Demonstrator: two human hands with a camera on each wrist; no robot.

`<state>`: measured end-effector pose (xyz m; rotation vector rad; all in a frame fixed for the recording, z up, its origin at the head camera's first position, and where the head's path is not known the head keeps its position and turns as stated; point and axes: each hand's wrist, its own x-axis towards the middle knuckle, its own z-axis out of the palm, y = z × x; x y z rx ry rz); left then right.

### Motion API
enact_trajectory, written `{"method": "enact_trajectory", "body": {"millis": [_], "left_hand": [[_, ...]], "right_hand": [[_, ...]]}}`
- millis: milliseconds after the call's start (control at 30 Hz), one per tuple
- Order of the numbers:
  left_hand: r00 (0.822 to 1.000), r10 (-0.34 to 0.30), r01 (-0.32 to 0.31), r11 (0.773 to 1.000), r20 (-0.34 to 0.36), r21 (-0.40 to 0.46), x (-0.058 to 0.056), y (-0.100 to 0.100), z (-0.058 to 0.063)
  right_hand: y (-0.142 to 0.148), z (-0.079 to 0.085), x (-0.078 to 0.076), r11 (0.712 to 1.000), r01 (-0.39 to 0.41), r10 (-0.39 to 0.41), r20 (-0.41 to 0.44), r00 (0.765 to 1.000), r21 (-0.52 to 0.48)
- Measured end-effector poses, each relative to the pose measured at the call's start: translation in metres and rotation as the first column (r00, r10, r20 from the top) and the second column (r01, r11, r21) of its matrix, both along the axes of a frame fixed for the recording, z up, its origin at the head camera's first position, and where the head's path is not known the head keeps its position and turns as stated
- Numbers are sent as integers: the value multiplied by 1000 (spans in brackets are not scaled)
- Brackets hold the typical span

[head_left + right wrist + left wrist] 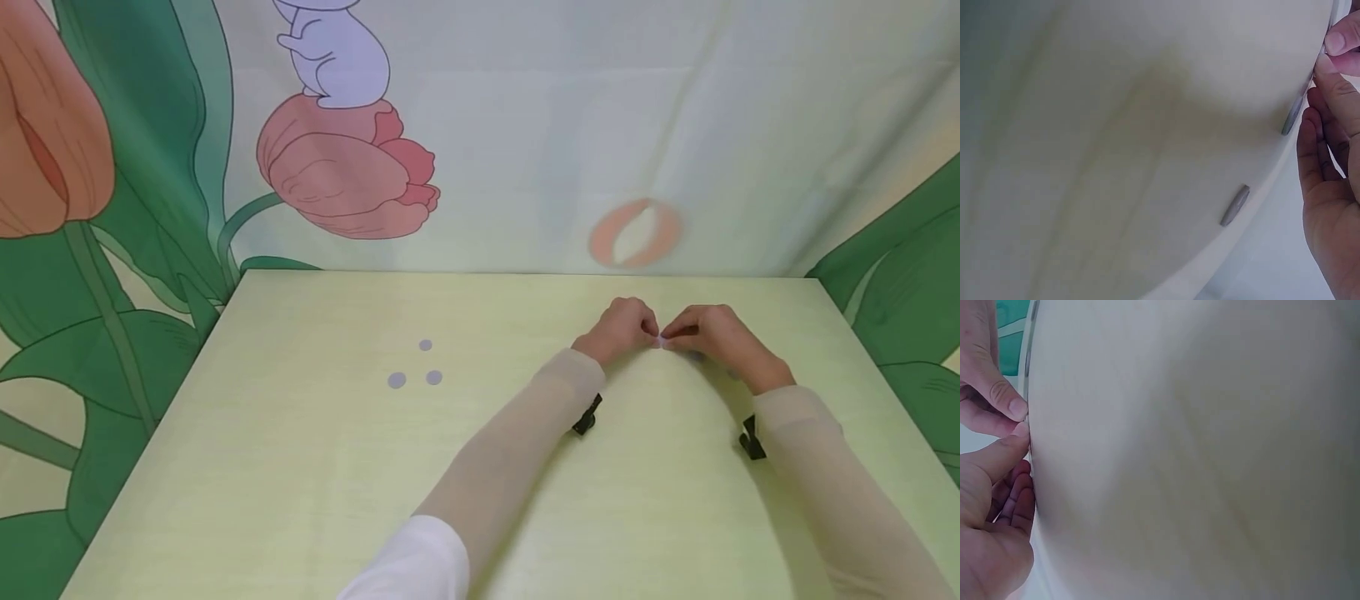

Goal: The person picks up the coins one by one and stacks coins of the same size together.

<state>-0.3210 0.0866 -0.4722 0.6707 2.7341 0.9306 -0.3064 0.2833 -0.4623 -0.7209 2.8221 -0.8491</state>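
Note:
Over the right half of the table, my left hand (618,329) and right hand (716,333) meet at their fingertips. Both pinch one small pale purple piece (661,342) between thumb and fingers; most of it is covered, and its shape cannot be told. Close under the right hand lie two flat discs (733,374), partly hidden by it in the head view. Seen almost edge-on in the right wrist view, one disc (1235,205) lies apart from the fingers, and another disc (1293,115) is right beside them.
Left of the hands, three pale purple discs lie in a loose triangle, among them a left disc (397,380), a right disc (434,377) and a far disc (425,345). The pale yellow table (300,467) ends at a printed curtain (510,167) behind.

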Motion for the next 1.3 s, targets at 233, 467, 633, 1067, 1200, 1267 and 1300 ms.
{"method": "enact_trajectory", "body": {"millis": [233, 467, 633, 1067, 1200, 1267, 1300], "left_hand": [[999, 22, -22, 1000, 28, 13, 0, 0, 0], [998, 49, -49, 999, 47, -5, 0, -8, -2], [995, 83, -84, 996, 58, 11, 1, -12, -3], [986, 133, -135, 991, 97, 14, 3, -13, 0], [987, 129, -131, 991, 92, 17, 3, -13, 0], [986, 136, -139, 990, 98, 21, 4, -14, 0], [985, 141, -144, 989, 103, 23, 4, -14, 0]], "right_hand": [[-6, 3, 0, 999, 21, -22, 32, 999, 31], [-18, 3, -5, 997, 31, -36, 66, 997, 70], [-24, 5, -3, 996, 42, -48, 71, 996, 76], [-28, 6, 1, 994, 82, -88, 79, 993, 77], [-28, 6, 2, 994, 71, -76, 69, 995, 81], [-29, 6, 2, 995, 68, -74, 67, 995, 78], [-29, 6, 2, 995, 70, -75, 69, 995, 74]]}}
